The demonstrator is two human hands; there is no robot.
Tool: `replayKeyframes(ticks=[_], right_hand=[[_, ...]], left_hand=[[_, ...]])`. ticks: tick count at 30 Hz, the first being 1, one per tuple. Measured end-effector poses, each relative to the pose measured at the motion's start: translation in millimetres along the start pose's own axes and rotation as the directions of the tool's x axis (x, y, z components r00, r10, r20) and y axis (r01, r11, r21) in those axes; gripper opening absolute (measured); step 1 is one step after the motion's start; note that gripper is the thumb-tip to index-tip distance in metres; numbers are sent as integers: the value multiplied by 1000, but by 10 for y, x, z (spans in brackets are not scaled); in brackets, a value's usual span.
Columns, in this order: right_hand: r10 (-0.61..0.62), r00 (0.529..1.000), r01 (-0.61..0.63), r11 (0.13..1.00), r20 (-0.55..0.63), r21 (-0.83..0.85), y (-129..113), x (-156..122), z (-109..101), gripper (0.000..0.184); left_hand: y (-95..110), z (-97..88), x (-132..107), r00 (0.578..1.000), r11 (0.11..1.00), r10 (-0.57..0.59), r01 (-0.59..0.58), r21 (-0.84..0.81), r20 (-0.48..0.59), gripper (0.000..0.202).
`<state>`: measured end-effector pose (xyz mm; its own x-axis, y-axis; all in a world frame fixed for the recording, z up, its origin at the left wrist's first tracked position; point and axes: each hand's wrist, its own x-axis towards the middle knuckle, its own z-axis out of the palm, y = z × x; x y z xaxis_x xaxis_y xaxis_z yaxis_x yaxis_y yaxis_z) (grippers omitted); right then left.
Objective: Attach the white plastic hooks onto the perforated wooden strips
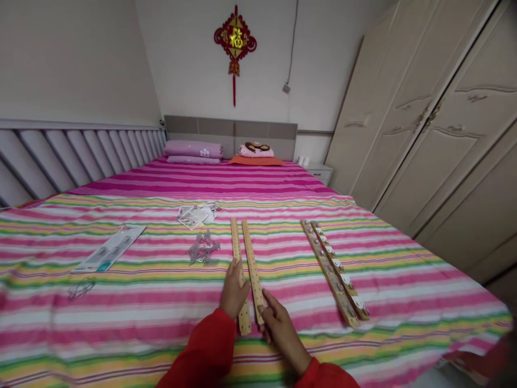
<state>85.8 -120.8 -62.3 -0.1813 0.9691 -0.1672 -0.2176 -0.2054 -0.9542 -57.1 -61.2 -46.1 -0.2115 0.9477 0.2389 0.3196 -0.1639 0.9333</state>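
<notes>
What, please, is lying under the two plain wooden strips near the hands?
Only the striped bedsheet shows under the wooden strips. The left hand covers part of one strip, the right hand the other's near end.

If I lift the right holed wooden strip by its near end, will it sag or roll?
Probably stiff: the strip lies dead straight on the soft bedsheet. Likely light, being thin and narrow. Flat, so rolling seems unlikely, though it could knock the twin strip close beside it.
</notes>
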Motion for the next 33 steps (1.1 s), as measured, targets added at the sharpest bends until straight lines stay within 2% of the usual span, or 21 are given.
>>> replayKeyframes(ticks=[3, 6, 9, 12, 17, 19, 22, 24, 27, 29, 31, 33], right_hand=[[-32, 998, 32, 999, 46, 9, 3, 1, 47, 83], [-55, 994, 52, 998, 91, 33, 33, 9, 146, 81], [-57, 993, 50, 997, 107, 62, 68, 29, 260, 83], [-57, 990, 50, 997, 130, 54, 72, 66, 342, 83], [-44, 979, 44, 999, 198, 4, 14, 62, 312, 80], [-47, 991, 47, 999, 128, 2, -5, -8, 200, 73], [-92, 988, 100, 993, -124, 64, -16, -197, -109, 53], [-78, 935, 151, 970, -347, 189, -21, -355, -391, 46], [-26, 825, 260, 904, -564, 338, -59, -571, -827, 43], [19, 770, 292, 878, -638, 379, -116, -662, -1060, 44], [83, 771, 265, 860, -631, 436, -190, -694, -1222, 46], [114, 802, 248, 830, -586, 500, -257, -670, -1322, 48]], left_hand=[[45, 5, 46, 998, 997, -57, 57, -47, -9, 58], [45, -66, 31, 998, 998, -49, 48, -45, -34, 57], [-10, -167, -17, 1000, 1000, 7, -7, -4, -16, 58], [-69, -226, -30, 996, 995, 73, -77, 70, 55, 53], [-146, -182, 44, 980, 945, 148, -181, 271, 135, 49], [-206, -149, 71, 967, 900, 198, -245, 360, 163, 51], [-318, -117, 92, 964, 858, 229, -264, 440, 132, 47], [-374, -109, 95, 967, 845, 226, -254, 471, 117, 46], [-410, -102, 96, 967, 827, 225, -252, 502, 115, 47], [-412, -98, 96, 966, 817, 234, -259, 515, 115, 48], [-410, -94, 97, 964, 810, 243, -264, 524, 110, 49], [-409, -92, 98, 963, 804, 245, -264, 533, 108, 49]])
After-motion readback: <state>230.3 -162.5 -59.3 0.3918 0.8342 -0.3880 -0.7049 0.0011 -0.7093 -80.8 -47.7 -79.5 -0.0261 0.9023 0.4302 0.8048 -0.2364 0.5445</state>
